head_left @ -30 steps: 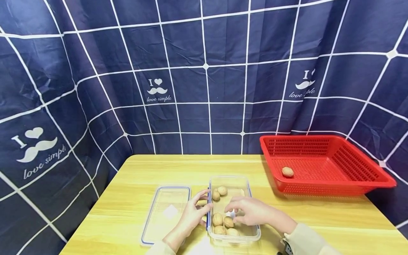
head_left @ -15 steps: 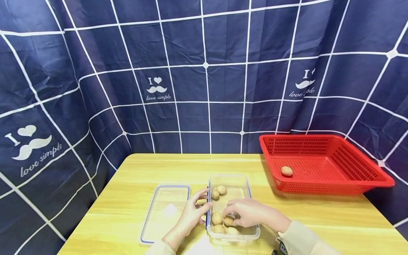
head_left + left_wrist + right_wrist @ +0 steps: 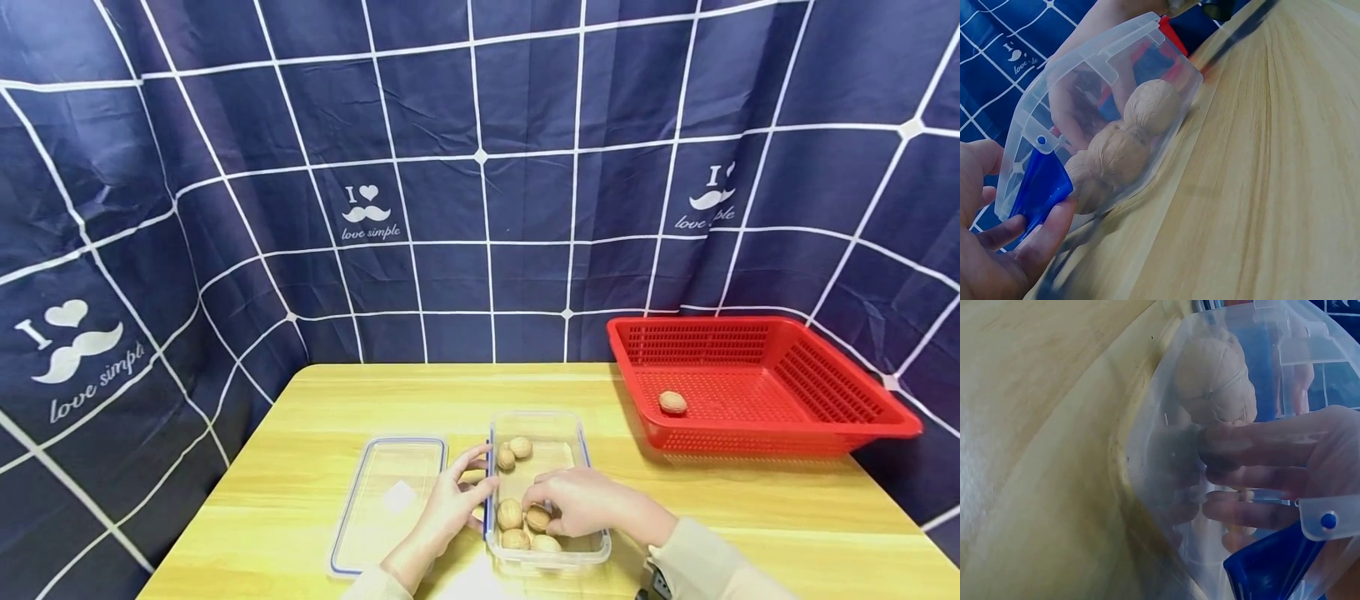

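A walnut (image 3: 537, 519) is pinched by bent fingers of the right hand (image 3: 579, 502) inside the clear box (image 3: 581, 557), well in from the worktop's far edge (image 3: 442, 367). The box's side is touched by the left hand (image 3: 451, 502), loosely spread. If neighbouring walnuts (image 3: 510, 514) are bumped, the grip could be lost.

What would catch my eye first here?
The bright red basket at the right, with a single walnut inside. Then the clear box at front centre, where right-hand fingers hold a walnut among others. Behind hangs a navy curtain with white lines.
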`<state>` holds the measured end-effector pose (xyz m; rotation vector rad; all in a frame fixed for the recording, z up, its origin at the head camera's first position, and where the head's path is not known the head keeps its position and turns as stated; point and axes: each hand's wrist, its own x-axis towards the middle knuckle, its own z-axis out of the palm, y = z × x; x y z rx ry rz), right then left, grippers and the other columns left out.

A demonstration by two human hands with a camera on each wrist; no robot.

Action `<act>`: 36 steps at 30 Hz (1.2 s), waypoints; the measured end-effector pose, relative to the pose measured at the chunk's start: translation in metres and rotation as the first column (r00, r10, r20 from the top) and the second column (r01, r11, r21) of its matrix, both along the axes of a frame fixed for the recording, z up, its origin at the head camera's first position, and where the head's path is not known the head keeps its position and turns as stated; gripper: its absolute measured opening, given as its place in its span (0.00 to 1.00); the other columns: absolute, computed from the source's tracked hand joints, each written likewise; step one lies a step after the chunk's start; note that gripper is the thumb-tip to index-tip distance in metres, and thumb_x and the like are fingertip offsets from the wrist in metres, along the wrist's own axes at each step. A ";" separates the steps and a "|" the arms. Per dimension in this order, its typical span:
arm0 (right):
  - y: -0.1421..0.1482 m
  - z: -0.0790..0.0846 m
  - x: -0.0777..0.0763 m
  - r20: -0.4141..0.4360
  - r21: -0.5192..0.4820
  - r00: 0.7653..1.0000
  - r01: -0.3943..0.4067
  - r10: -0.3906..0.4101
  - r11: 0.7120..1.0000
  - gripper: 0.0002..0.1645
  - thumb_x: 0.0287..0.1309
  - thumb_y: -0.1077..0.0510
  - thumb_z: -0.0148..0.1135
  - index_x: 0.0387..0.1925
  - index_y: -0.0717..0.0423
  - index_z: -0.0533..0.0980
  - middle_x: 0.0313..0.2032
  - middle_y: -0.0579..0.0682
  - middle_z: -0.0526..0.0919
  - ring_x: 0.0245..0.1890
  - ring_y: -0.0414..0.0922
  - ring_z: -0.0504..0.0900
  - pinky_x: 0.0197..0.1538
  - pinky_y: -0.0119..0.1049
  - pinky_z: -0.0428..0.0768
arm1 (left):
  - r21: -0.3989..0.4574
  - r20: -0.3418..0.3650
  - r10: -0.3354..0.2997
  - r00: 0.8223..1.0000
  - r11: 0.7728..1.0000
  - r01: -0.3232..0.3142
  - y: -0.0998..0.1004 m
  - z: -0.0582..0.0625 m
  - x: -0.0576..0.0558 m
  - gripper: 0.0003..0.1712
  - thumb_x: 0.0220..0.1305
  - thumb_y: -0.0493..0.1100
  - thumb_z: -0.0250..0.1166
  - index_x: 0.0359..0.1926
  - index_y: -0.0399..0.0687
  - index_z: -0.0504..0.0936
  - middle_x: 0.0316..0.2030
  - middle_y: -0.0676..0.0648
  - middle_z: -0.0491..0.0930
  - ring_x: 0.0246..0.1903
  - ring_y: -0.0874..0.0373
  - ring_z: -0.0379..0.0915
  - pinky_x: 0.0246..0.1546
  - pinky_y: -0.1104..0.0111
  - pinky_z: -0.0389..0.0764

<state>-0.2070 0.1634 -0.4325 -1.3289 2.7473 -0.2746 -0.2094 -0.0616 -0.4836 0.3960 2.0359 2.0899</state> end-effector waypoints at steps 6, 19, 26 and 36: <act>0.003 -0.001 -0.001 0.027 -0.088 0.999 -0.024 0.027 0.996 0.20 0.41 0.60 0.71 0.40 0.45 0.79 0.32 0.34 0.74 0.27 0.29 0.70 0.29 0.22 0.71 | -0.011 -0.011 0.008 1.000 1.000 -0.009 0.001 -0.003 -0.001 0.31 0.59 0.45 0.65 0.64 0.53 0.67 0.53 0.41 0.68 0.34 0.51 0.75 0.19 0.56 0.83; 0.014 0.006 -0.004 0.093 -0.294 0.994 -0.030 0.060 0.955 0.21 0.43 0.64 0.69 0.44 0.52 0.78 0.37 0.38 0.76 0.32 0.33 0.74 0.33 0.24 0.76 | -0.025 -0.016 0.001 1.000 1.000 -0.002 0.000 -0.001 0.002 0.31 0.61 0.44 0.63 0.64 0.51 0.66 0.54 0.41 0.67 0.32 0.51 0.75 0.19 0.60 0.83; 0.018 0.008 -0.007 0.043 -0.378 0.999 0.021 -0.006 0.926 0.22 0.44 0.64 0.68 0.46 0.49 0.77 0.40 0.41 0.77 0.36 0.35 0.75 0.37 0.32 0.80 | -0.015 -0.007 0.002 1.000 1.000 -0.002 0.001 -0.003 0.001 0.32 0.60 0.45 0.64 0.64 0.53 0.66 0.54 0.42 0.66 0.33 0.52 0.75 0.19 0.60 0.83; 0.035 0.018 -0.021 -0.047 -0.522 0.998 0.011 -0.042 0.853 0.24 0.43 0.67 0.68 0.46 0.53 0.77 0.36 0.43 0.77 0.32 0.38 0.76 0.30 0.34 0.81 | -0.006 -0.003 0.015 1.000 1.000 -0.015 0.001 -0.006 -0.001 0.31 0.60 0.44 0.64 0.64 0.51 0.67 0.53 0.41 0.67 0.34 0.50 0.75 0.19 0.59 0.83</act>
